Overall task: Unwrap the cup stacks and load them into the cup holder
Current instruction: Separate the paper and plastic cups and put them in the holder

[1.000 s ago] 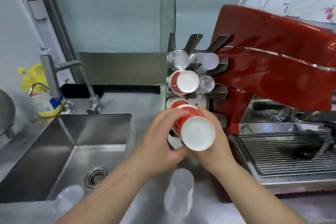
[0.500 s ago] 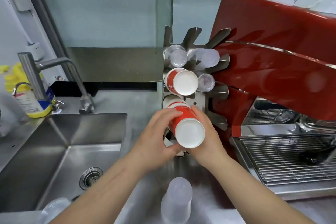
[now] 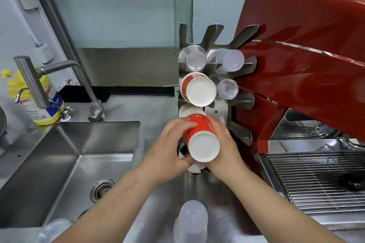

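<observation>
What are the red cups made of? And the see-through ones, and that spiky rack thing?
The red cup stack between the left hand and right hand looks like paper: matte white bottom, printed side. The clear cups seem to be thin plastic, as you can see through them. The cup holder looks like brushed steel, grey and softly shiny.

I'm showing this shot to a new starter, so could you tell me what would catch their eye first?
Most striking is the red paper cup stack at centre, held between the left hand and right hand against the metal cup holder. Next comes the big glossy red coffee machine filling the right side. The steel sink with its tap takes up the left.
</observation>
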Action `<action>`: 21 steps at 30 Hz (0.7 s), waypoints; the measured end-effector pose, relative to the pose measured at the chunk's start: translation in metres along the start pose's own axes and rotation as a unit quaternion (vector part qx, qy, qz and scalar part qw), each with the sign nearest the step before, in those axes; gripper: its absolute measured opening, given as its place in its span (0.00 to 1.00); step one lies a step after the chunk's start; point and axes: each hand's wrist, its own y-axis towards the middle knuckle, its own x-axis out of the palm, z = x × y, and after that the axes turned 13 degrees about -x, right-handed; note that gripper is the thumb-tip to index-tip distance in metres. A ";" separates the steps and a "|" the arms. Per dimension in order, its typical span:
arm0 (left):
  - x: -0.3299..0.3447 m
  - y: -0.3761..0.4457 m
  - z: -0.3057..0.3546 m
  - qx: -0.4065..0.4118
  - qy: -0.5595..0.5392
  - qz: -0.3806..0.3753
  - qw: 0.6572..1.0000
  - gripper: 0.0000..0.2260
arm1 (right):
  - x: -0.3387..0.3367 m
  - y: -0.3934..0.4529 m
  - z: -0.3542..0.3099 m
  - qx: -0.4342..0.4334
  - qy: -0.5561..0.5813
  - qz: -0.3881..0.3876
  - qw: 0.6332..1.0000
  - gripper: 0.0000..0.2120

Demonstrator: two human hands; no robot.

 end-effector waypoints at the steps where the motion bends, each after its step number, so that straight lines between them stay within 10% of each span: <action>1: 0.000 0.001 -0.001 0.001 0.002 0.002 1.000 0.32 | 0.001 0.001 0.001 0.000 0.002 0.004 1.000 0.41; 21: -0.002 0.003 -0.004 -0.032 0.002 -0.017 0.999 0.32 | -0.006 0.007 -0.005 0.017 -0.042 -0.036 0.998 0.41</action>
